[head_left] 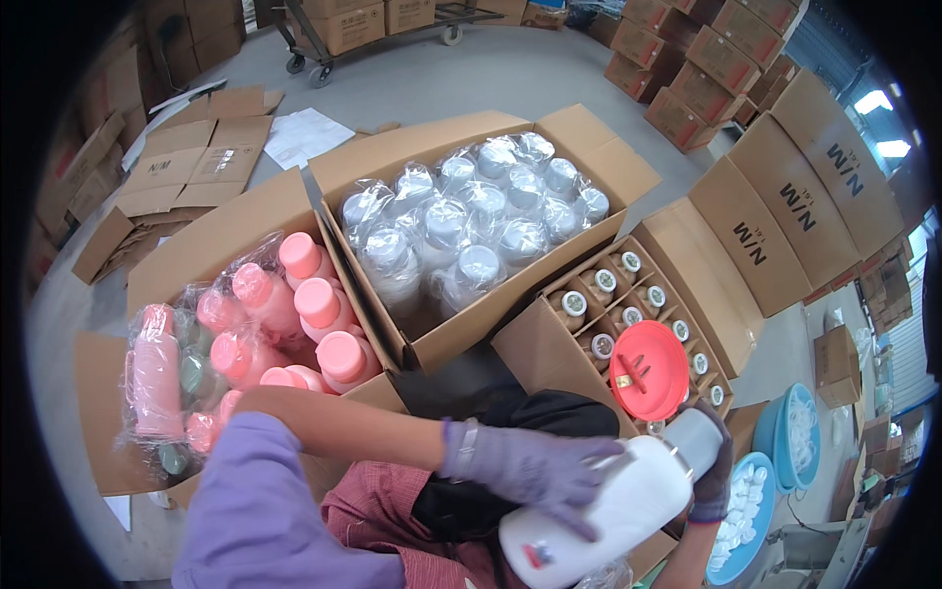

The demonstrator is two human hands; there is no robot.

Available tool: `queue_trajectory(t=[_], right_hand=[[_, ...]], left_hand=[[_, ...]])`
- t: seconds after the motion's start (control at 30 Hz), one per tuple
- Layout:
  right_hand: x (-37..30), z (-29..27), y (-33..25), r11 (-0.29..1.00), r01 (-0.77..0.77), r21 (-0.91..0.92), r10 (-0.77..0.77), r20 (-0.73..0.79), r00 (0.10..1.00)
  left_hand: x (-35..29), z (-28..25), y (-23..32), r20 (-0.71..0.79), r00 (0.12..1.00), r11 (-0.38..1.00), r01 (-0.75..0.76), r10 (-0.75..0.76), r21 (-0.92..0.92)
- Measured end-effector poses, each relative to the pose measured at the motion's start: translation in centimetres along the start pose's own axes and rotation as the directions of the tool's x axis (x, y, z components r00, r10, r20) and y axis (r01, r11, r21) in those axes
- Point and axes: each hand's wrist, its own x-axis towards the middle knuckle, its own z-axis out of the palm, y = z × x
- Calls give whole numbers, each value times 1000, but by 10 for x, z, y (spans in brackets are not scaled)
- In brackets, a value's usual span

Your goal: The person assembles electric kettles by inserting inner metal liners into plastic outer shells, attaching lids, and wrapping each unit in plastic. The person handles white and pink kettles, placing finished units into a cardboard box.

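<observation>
A white vacuum flask [603, 510] lies slanted over my lap, its top end toward the right. My left hand [540, 481], in a lilac glove, grips its body with the fingers spread over the side. My right hand [714, 466], in a darker glove, is closed round the pale grey cup lid [694, 439] at the top end. A metal rim shows between lid and body; I cannot tell whether the lid is fastened. Just beyond, a round coral-red dish [662, 393] with small reddish pieces rests on a divided carton [549, 344] of white-capped bottles.
Pink flasks [343, 358] in plastic fill a carton at the left. Wrapped white flasks [481, 265] stand in the middle carton. Blue basins [770, 452] hold white parts at the right. Flattened cardboard [186, 162], a trolley [432, 20] and stacked boxes [702, 93] stand farther off.
</observation>
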Motion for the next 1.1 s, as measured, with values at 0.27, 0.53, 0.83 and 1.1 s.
queue_trajectory(t=[0.27,0.53,0.83,1.1], right_hand=[[-24,43,-38,875,-243,-418,400,340,851],[30,25,-4,953,-140,-270,183,142,973],[134,148,1,932,163,-324,-94,218,971],[123,-12,-3,658,-81,749,-51,152,987]], left_hand=[[-170,-14,-49,-289,588,551,809,-755,206],[-298,-69,-131,-251,-206,-13,796,-946,-605],[-11,-85,-207,-427,663,-8,-547,-615,-837],[18,-21,-122,44,702,607,644,-711,-466]])
